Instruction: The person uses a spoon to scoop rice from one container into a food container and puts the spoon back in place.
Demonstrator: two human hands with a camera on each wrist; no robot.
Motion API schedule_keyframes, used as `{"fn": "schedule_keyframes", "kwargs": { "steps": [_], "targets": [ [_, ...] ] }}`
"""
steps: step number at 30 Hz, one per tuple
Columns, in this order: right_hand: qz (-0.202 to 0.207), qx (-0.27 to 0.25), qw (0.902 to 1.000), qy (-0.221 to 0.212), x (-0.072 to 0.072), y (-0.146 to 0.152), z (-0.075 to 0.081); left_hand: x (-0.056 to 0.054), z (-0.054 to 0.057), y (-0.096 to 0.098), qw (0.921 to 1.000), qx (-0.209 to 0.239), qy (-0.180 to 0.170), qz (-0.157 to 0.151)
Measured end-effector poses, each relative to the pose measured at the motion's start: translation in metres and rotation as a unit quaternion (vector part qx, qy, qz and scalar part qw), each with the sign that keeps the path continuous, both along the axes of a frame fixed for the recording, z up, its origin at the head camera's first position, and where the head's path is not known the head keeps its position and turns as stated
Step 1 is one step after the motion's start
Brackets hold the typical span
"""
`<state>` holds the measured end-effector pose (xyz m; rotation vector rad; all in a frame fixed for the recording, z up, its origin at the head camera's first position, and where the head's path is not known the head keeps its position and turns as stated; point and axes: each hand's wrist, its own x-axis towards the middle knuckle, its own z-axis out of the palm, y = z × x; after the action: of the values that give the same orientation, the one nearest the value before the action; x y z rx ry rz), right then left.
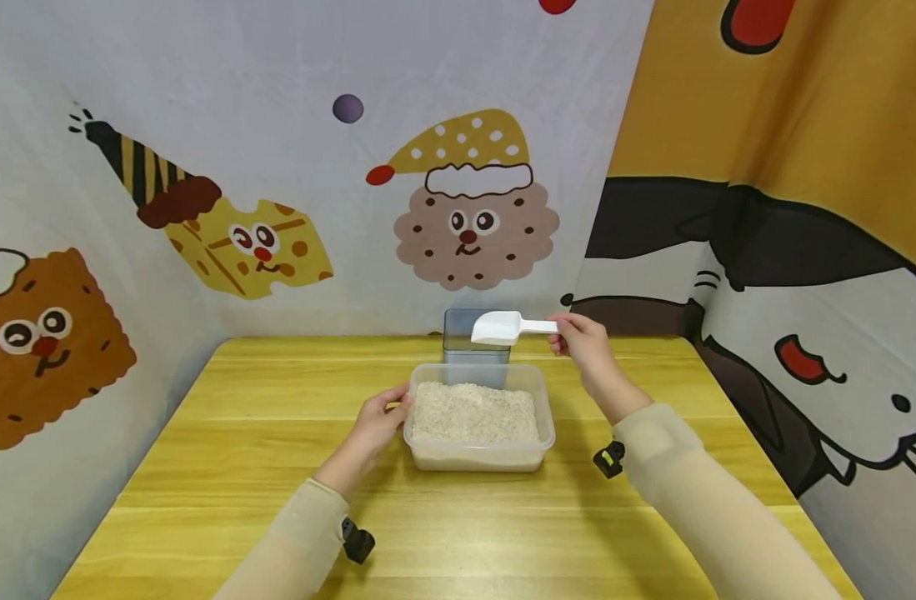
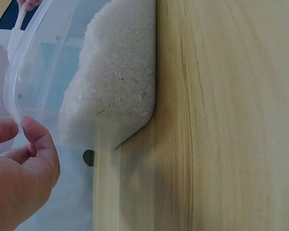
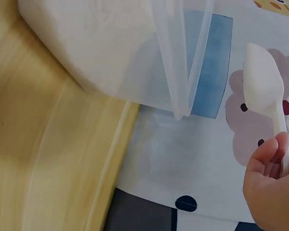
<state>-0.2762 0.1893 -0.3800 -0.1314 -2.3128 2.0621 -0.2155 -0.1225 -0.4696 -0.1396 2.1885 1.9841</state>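
Note:
A clear plastic container (image 1: 478, 458) filled with white rice (image 1: 473, 412) stands on the table. At its left side, my left hand (image 1: 380, 422) pinches the rim between thumb and finger, shown closely in the left wrist view, where the hand (image 2: 26, 166) is at the lower left. My right hand (image 1: 583, 343) grips the handle of a white scoop (image 1: 498, 327), held up past the container's far rim and pointing left. Behind the rice stands a translucent blue container (image 1: 476, 357), which the scoop overlaps in the head view. The scoop's inside is hidden there.
The wooden table (image 1: 277, 458) ends at a back edge just behind the blue container. A printed cloth (image 1: 277, 67) with cartoon figures hangs behind it and along both sides. A small black camera sits on each wrist.

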Motion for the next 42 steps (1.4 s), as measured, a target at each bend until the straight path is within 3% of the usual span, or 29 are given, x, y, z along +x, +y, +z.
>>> {"fn": "schedule_keyframes", "kwargs": {
  "steps": [4, 11, 18, 23, 27, 34, 42],
  "targets": [
    [0.016, -0.020, 0.9994, -0.024, 0.005, 0.004, -0.002, 0.000, 0.000, 0.001, 1.0000, 0.001, 0.001, -0.002],
    [0.035, 0.001, 0.9992, -0.021, 0.020, 0.007, -0.006, 0.001, 0.001, 0.001, 1.0000, 0.006, -0.002, -0.004],
    [0.065, 0.071, 0.9951, 0.025, 0.035, 0.010, -0.018, 0.002, 0.001, 0.002, 1.0000, 0.006, 0.003, -0.006],
    [0.083, 0.148, 0.9822, 0.080, 0.044, 0.010, -0.025, 0.001, 0.001, 0.002, 1.0000, 0.007, 0.000, -0.002],
    [0.093, 0.244, 0.9541, 0.146, 0.050, 0.011, -0.027, 0.001, 0.001, 0.002, 1.0000, 0.008, 0.001, -0.001],
    [0.109, 0.398, 0.8711, 0.267, 0.055, 0.012, -0.028, 0.001, 0.001, 0.000, 1.0000, 0.006, -0.003, 0.000],
    [0.140, 0.478, 0.7876, 0.363, 0.057, 0.013, -0.031, 0.000, 0.000, -0.001, 1.0000, 0.009, -0.002, -0.003]
  ]
}}
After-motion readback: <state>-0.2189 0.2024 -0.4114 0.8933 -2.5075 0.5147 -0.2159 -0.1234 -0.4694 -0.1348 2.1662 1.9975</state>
